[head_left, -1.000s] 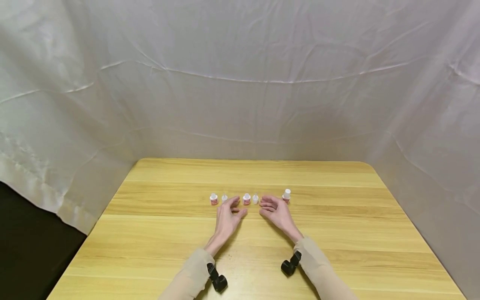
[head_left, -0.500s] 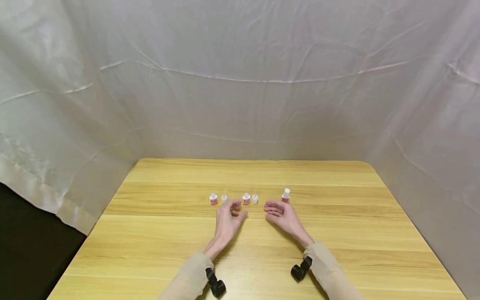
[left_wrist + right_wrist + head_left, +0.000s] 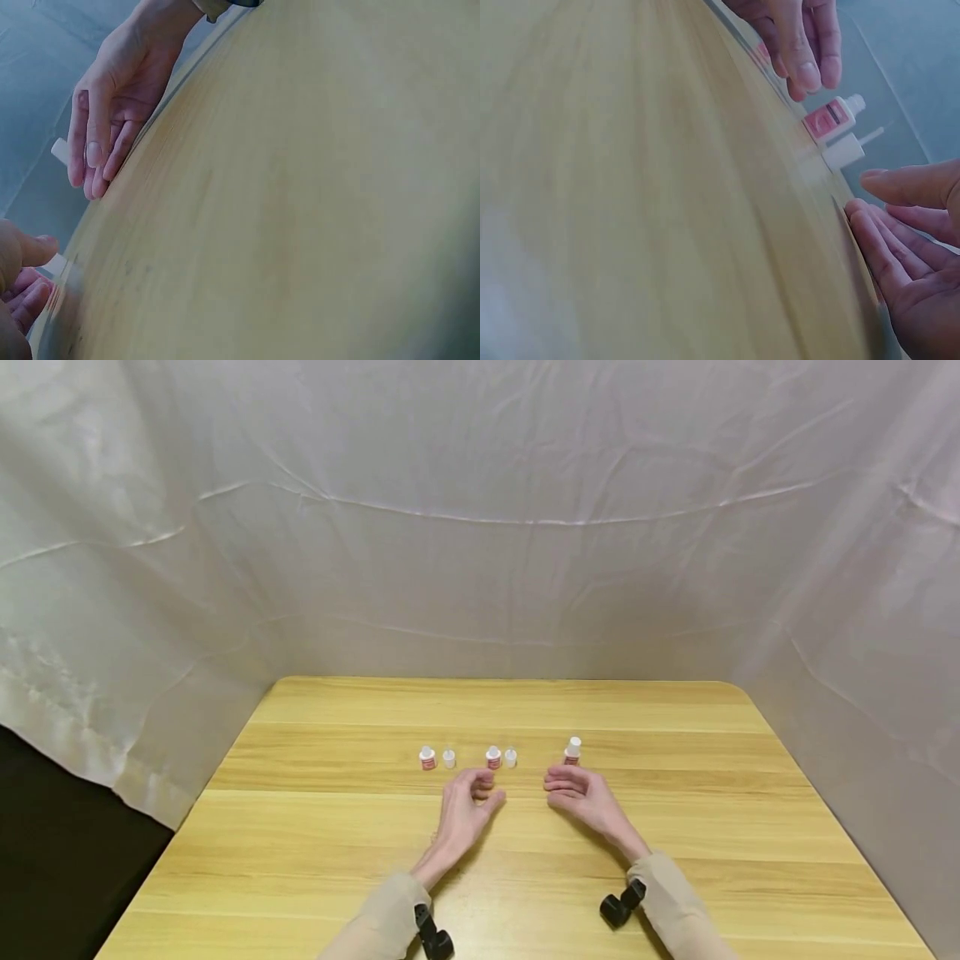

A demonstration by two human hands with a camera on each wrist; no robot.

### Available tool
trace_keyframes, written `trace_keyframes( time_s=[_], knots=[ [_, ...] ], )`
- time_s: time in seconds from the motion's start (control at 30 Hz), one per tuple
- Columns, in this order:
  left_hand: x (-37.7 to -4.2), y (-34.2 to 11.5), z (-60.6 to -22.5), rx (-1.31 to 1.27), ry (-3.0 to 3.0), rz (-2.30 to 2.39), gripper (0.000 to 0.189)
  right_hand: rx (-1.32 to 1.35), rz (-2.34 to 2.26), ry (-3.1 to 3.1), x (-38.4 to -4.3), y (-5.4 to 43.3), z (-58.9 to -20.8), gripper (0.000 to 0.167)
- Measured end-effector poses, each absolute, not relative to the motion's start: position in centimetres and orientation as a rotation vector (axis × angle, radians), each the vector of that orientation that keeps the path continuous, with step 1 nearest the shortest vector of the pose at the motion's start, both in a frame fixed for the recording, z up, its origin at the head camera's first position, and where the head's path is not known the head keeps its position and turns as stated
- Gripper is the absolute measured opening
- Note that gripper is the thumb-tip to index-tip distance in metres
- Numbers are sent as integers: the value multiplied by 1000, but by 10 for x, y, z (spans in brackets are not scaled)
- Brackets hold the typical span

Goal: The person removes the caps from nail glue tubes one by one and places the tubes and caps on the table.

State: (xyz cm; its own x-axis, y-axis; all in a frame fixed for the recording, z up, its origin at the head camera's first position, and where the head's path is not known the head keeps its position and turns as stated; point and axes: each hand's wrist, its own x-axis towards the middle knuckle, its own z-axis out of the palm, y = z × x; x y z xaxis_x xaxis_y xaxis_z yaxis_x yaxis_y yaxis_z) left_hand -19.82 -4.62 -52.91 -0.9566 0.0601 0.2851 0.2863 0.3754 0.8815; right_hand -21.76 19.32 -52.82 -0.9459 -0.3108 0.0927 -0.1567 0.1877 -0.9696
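The left hand (image 3: pixel 467 806), relaxed with fingers loosely bent and thumb apart, holds nothing; the right hand (image 3: pixel 588 797), its fingers loosely extended, holds nothing either. Just beyond the left hand's fingertips stands an uncapped small white bottle with a red label and a pale neck (image 3: pixel 492 760), and to its right a white cylindrical cap with a thin upright stem (image 3: pixel 511 759). Beyond the left hand and leftward stand a 2nd uncapped red-labelled white bottle (image 3: pixel 427 760) and a 2nd stemmed white cap (image 3: pixel 449 759). Directly behind the right hand's fingers is a tall-capped white bottle with a red label (image 3: pixel 572 750). The bottles look light, stiff and smooth, perhaps slippery and easily tipped; a pinch across the body sides should suit, while each slender stem seems delicate, so take the cap by its wall. The head view gives all 5 pieces; the right wrist view shows the nearer cap's stem clearly, and the left wrist view shows only white fragments behind fingers.
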Motion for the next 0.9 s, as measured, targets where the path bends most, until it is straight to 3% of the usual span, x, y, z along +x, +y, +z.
trace_keyframes(
  time_s=[0.9],
  knots=[
    [-207, -10, -532, -565, -2464, -1638, 35, -328, -1921, 2411, -213, 239, -524, 41]
  ],
)
